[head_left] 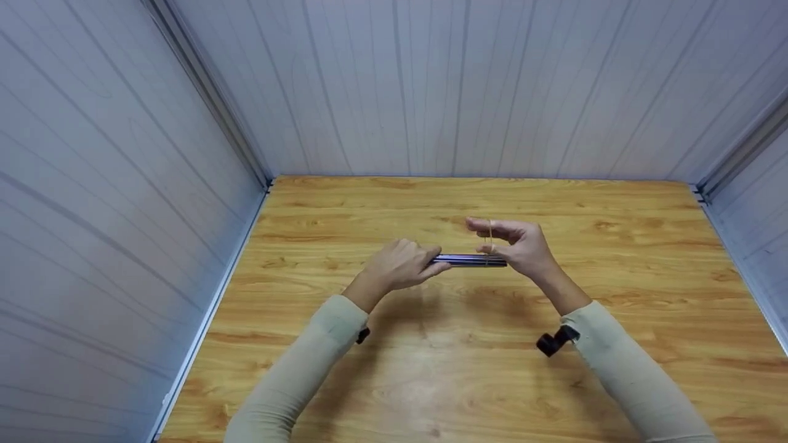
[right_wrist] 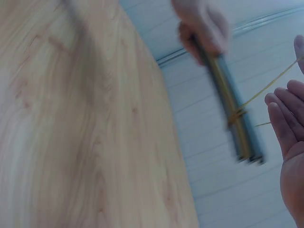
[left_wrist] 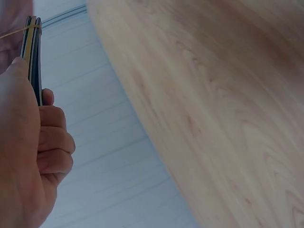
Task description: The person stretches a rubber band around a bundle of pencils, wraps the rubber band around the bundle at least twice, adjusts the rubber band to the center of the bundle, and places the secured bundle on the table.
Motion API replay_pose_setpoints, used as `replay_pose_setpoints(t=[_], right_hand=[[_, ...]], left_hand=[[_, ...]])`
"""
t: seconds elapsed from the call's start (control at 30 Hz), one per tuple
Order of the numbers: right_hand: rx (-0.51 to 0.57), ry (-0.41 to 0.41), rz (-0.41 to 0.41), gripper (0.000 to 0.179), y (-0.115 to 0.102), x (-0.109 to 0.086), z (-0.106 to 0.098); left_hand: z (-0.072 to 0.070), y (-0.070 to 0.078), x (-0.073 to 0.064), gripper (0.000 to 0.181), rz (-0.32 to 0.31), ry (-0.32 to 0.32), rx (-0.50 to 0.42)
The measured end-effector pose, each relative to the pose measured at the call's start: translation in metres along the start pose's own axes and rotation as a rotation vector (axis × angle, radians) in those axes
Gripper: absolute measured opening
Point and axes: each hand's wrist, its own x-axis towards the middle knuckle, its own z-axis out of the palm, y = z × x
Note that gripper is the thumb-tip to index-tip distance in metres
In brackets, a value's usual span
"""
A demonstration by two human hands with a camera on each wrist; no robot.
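Note:
My left hand (head_left: 399, 266) grips one end of a bundle of slim, pencil-like sticks (head_left: 471, 261), dark and yellow in the wrist views. Around the bundle's free end sits a thin yellow rubber band (right_wrist: 236, 115), and a loop of it stretches up to my right hand (head_left: 524, 247). The right fingers (right_wrist: 290, 107) are extended, with the band passing round them. In the left wrist view, my left thumb lies along the sticks (left_wrist: 33, 61) and the other fingers curl about them. The gripped end is hidden in my palm.
Both hands are above a wood-grain tabletop (head_left: 425, 369). Pale panelled walls rise behind it (head_left: 431, 92), at the left (head_left: 111, 203) and at the right (head_left: 757, 234). Each sleeve cuff has a small black device (head_left: 554, 342) strapped to it.

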Motion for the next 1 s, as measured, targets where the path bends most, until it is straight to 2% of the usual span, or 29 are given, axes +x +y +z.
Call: replay_pose_setpoints(t=[0.07,0.17,0.23,0.37,0.47,0.57,0.63,0.7,0.77,0.87,0.93,1.0], right_hand=[[0.02,-0.018,-0.027,0.038,-0.002,0.003,0.0],[0.011,-0.062,-0.073,0.042,-0.005,0.005,0.002],[0.008,-0.091,-0.128,0.045,-0.007,0.005,0.004],[0.02,-0.108,-0.295,0.055,-0.012,0.003,0.011],[-0.039,-0.072,-0.459,0.062,-0.014,0.003,0.019],[-0.171,0.024,-0.602,0.071,-0.015,0.002,0.029],[-0.262,0.09,-0.658,0.082,-0.015,0.0,0.034],[-0.324,0.14,-0.676,0.094,-0.013,-0.003,0.038],[-0.366,0.175,-0.681,0.104,-0.011,-0.005,0.04],[-0.394,0.22,-0.662,0.115,-0.009,-0.01,0.041],[-0.369,0.246,-0.636,0.122,-0.008,-0.013,0.042],[-0.312,0.261,-0.6,0.129,-0.008,-0.016,0.043]], left_hand=[[0.003,-0.002,0.0,0.049,-0.006,-0.015,-0.01],[0.006,-0.006,0.001,0.049,-0.037,0.003,-0.04],[0.006,-0.009,0.002,0.047,-0.082,0.038,-0.052],[0.007,-0.018,0.002,0.045,-0.186,0.129,-0.022],[0.008,-0.02,0.002,0.045,-0.237,0.178,-0.022],[0.008,-0.017,0.004,0.046,-0.294,0.229,-0.068],[0.007,-0.014,0.006,0.048,-0.351,0.247,-0.113],[0.006,-0.012,0.009,0.049,-0.406,0.271,-0.18],[0.004,-0.009,0.012,0.05,-0.461,0.272,-0.284],[0.003,-0.004,0.014,0.051,-0.514,0.3,-0.426],[0.003,-0.002,0.015,0.051,-0.53,0.348,-0.48],[0.004,0.0,0.016,0.05,-0.528,0.418,-0.486]])
